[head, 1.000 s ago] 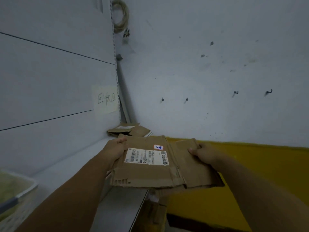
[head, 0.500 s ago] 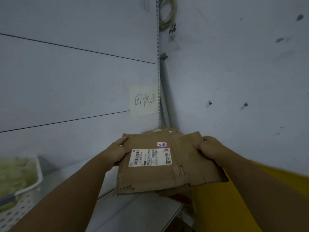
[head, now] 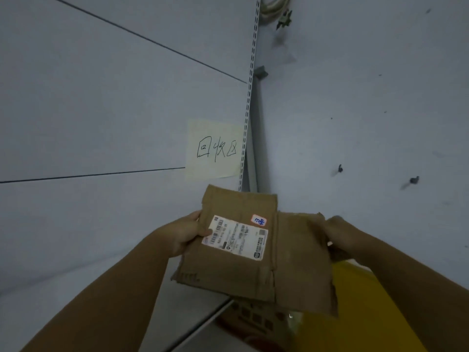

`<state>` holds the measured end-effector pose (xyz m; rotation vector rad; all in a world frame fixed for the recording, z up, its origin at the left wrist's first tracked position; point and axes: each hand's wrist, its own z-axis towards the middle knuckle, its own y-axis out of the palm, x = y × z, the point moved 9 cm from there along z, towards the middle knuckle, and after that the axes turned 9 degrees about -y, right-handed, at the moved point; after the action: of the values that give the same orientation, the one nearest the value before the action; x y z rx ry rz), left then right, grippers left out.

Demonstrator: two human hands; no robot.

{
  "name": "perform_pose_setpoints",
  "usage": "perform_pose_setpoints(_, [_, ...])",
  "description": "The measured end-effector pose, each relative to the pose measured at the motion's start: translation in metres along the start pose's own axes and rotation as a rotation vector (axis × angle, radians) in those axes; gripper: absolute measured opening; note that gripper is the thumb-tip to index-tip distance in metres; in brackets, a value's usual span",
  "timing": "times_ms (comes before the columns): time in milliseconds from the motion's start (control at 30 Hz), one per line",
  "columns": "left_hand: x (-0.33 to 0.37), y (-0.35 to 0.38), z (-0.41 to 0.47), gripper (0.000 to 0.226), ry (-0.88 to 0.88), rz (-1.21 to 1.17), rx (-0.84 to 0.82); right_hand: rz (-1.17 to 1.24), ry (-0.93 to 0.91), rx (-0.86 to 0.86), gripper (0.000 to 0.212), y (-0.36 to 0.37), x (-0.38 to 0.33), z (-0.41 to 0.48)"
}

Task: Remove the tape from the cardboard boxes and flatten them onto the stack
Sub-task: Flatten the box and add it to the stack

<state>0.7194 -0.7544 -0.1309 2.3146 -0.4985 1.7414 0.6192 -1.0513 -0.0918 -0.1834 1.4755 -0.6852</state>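
A flattened brown cardboard box point(head: 243, 273) with a white shipping label point(head: 236, 237) and a small red-edged sticker point(head: 258, 220) is held flat in front of me, above the shelf edge. My left hand point(head: 186, 233) grips its left edge, thumb on the label's corner. My right hand point(head: 340, 233) holds the right flap's edge. The stack of flattened boxes is hidden behind the held cardboard.
A grey shelf point(head: 106, 295) runs along the left wall into the corner. A yellow note with handwriting point(head: 214, 149) is stuck on the wall above. A yellow surface point(head: 355, 313) lies at the lower right, and cardboard point(head: 253, 318) sits below the shelf.
I have moved closer to the corner, carrying the flattened box forward and slightly right. The stack seen earlier in the corner is now covered by the held box. Both hands keep their grip.
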Motion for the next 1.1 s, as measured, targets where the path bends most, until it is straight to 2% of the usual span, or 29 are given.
perform_pose_setpoints(67, [0.012,-0.013,0.010,0.060,0.002,0.066,-0.048,-0.122,-0.115,0.133,0.058,-0.014,-0.013,0.020])
perform_pose_setpoints(100, [0.018,-0.020,0.013,0.063,0.000,0.118,-0.079,-0.158,-0.184,0.141,0.062,-0.010,-0.025,0.030])
perform_pose_setpoints(167, [0.029,-0.031,0.016,0.066,-0.019,0.202,-0.128,-0.090,-0.301,-0.010,0.068,0.022,-0.050,0.051])
perform_pose_setpoints(233, [0.036,-0.042,0.016,0.071,-0.055,0.259,-0.148,-0.027,-0.340,-0.272,0.072,0.072,-0.068,0.070])
perform_pose_setpoints(300, [0.041,-0.054,0.016,0.085,-0.077,0.281,-0.151,-0.053,-0.380,-0.472,0.064,0.115,-0.076,0.085])
perform_pose_setpoints(367, [0.040,-0.069,0.014,0.092,-0.098,0.303,-0.118,-0.078,-0.443,-0.534,0.054,0.139,-0.079,0.104])
perform_pose_setpoints(467, [0.034,-0.085,0.007,0.079,-0.156,0.364,-0.006,-0.090,-0.532,-0.657,0.046,0.163,-0.084,0.124])
perform_pose_setpoints(633, [0.044,-0.082,0.003,0.069,-0.326,0.560,0.290,-0.090,-0.685,-0.846,0.039,0.187,-0.093,0.144])
perform_pose_setpoints(700, [0.059,-0.079,0.006,0.064,-0.367,0.649,0.462,-0.064,-0.721,-0.898,0.031,0.190,-0.092,0.156])
perform_pose_setpoints(767, [0.089,-0.087,0.004,0.056,-0.273,0.851,0.781,0.027,-0.714,-0.876,0.027,0.192,-0.093,0.173])
perform_pose_setpoints(800, [0.106,-0.089,-0.005,0.053,-0.190,1.009,1.030,0.054,-0.695,-0.847,0.027,0.194,-0.091,0.181])
perform_pose_setpoints(833, [0.116,-0.083,-0.016,0.049,-0.111,1.117,1.250,0.009,-0.692,-0.819,0.027,0.199,-0.085,0.189])
perform_pose_setpoints(867, [0.112,-0.076,-0.021,0.044,-0.061,1.113,1.365,-0.129,-0.740,-0.792,0.027,0.205,-0.079,0.194])
perform_pose_setpoints(900, [0.094,-0.066,-0.016,0.038,-0.069,1.087,1.351,-0.327,-0.818,-0.768,0.026,0.213,-0.072,0.196])
perform_pose_setpoints(933, [0.064,-0.054,0.000,0.036,-0.131,1.118,1.228,-0.544,-0.903,-0.739,0.028,0.223,-0.063,0.196])
perform_pose_setpoints(967, [0.025,-0.037,0.023,0.045,-0.251,1.203,1.031,-0.711,-0.970,-0.691,0.032,0.231,-0.054,0.195])
perform_pose_setpoints(1000, [-0.018,-0.023,0.040,0.057,-0.401,1.281,0.857,-0.775,-1.005,-0.628,0.039,0.235,-0.047,0.195])
perform_pose_setpoints(1033, [-0.047,-0.015,0.047,0.062,-0.493,1.309,0.792,-0.743,-1.030,-0.587,0.045,0.238,-0.043,0.193])
perform_pose_setpoints(1100, [-0.073,-0.021,0.050,0.059,-0.546,1.237,0.838,-0.588,-1.149,-0.590,0.049,0.246,-0.044,0.178])
